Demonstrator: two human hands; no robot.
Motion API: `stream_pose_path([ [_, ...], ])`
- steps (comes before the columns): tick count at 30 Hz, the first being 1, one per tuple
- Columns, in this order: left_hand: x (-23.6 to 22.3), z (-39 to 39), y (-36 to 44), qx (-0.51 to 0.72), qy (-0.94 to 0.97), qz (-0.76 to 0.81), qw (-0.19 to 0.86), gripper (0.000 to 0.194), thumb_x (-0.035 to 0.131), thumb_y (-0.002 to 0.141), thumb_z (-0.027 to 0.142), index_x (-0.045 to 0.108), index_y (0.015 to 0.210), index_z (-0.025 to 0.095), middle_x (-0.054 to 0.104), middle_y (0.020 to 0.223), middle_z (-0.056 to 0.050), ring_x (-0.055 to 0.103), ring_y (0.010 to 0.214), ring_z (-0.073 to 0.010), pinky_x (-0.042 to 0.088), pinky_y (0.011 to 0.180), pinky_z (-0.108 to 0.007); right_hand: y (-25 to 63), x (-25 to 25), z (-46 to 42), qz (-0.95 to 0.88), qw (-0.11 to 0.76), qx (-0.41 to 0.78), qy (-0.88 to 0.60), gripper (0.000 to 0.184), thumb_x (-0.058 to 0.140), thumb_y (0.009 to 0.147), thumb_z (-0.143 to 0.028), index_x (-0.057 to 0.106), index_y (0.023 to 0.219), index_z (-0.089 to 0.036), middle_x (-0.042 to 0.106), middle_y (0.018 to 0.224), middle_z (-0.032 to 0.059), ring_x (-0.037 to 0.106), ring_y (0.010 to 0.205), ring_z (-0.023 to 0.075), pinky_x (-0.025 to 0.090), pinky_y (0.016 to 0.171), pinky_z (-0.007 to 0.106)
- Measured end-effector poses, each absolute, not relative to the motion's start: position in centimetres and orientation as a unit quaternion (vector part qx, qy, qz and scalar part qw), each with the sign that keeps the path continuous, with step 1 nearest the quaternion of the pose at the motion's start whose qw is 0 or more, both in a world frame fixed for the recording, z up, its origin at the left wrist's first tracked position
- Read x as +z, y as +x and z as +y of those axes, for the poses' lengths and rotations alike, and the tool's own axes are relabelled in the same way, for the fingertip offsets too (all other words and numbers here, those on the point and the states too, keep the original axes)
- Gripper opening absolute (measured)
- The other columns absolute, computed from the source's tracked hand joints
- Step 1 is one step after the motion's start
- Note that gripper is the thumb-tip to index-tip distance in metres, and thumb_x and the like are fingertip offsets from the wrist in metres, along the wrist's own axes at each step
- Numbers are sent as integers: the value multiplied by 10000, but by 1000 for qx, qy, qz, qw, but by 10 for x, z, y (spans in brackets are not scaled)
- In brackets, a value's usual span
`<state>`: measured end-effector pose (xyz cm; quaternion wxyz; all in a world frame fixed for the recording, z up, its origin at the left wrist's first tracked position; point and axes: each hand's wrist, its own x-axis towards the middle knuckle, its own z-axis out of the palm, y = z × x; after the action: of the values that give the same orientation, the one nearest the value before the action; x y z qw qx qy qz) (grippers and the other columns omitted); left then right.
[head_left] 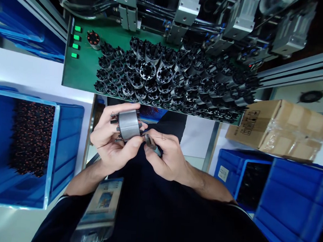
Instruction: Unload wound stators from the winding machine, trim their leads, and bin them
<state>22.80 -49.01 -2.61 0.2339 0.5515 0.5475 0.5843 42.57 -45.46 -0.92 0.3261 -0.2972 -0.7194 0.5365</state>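
My left hand (pixel 111 143) is closed around a grey cylindrical stator core (pixel 128 125) with black end pieces, held in front of my body. My right hand (pixel 167 156) pinches a small dark tool (pixel 152 145) whose tip touches the right end of the core. A thin wire (pixel 159 137) runs across my right fingers. Both hands sit just below the green work surface (pixel 79 67), which carries several rows of black-topped stator cores (pixel 164 75).
A blue bin (pixel 63 136) at the left holds several copper-wound parts (pixel 31 137). More blue bins (pixel 290 207) stand at the right, below a taped cardboard box (pixel 282 129). Machine heads (pixel 185 12) hang over the green surface, with green buttons (pixel 76 41) at its left.
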Motion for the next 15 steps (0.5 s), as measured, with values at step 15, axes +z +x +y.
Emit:
stream_pose_path([
  [15,-85,-625,117,551,168,748,330,456,1060,900,612,925,1129,241,906,1188,-81,885,997,-251,768,983,-400,471,-118,-456,-653,36,556,-513,426,600,1048,-514,885,1191,-231,763,844,-3,595,695,160,521,754,311],
])
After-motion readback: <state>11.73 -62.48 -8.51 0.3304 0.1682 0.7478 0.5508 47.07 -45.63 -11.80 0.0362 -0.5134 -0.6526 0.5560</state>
